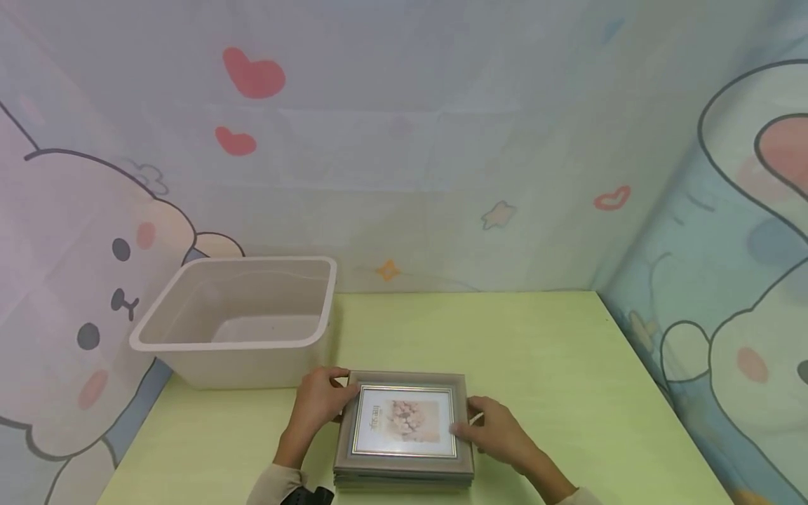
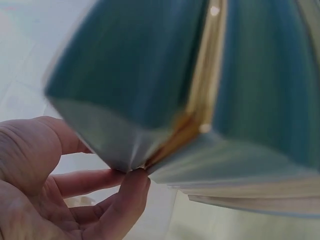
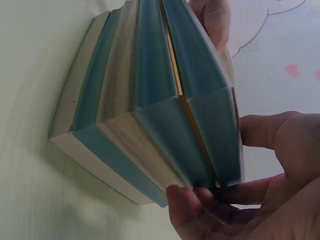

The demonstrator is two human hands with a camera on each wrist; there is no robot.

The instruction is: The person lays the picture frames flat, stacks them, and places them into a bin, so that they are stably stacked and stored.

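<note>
In the head view, a stack of picture frames [image 1: 404,482] stood on the table [image 1: 536,351], its top frame [image 1: 407,421] face up with a gold inner border and a pale print of flowers [image 1: 413,421] whose lettering was too small to read. The left hand [image 1: 320,400] gripped the stack's far left corner, thumb on the top frame's face and fingers partly hidden by its edge. The right hand [image 1: 501,431] held the stack's right side, thumb over the rim and the other fingers largely out of sight. A dark band [image 1: 307,496] and a pale sleeve [image 1: 275,484] left of the stack, as well as the right sleeve [image 1: 581,497], were cut off by the lower border. Beyond the stack and to its left sat a beige bin [image 1: 246,368], its near wall hiding part of its floor; a printed backdrop [image 1: 442,140] rose behind the stack. In the left wrist view, the left hand pinched the stack at a corner; the layers, bluish and blurred, ran out of the picture. In the right wrist view, the right hand clasped the stack's edges, several layers showing but hard to count, while only part of the left hand appeared at the stack's far end.
</note>
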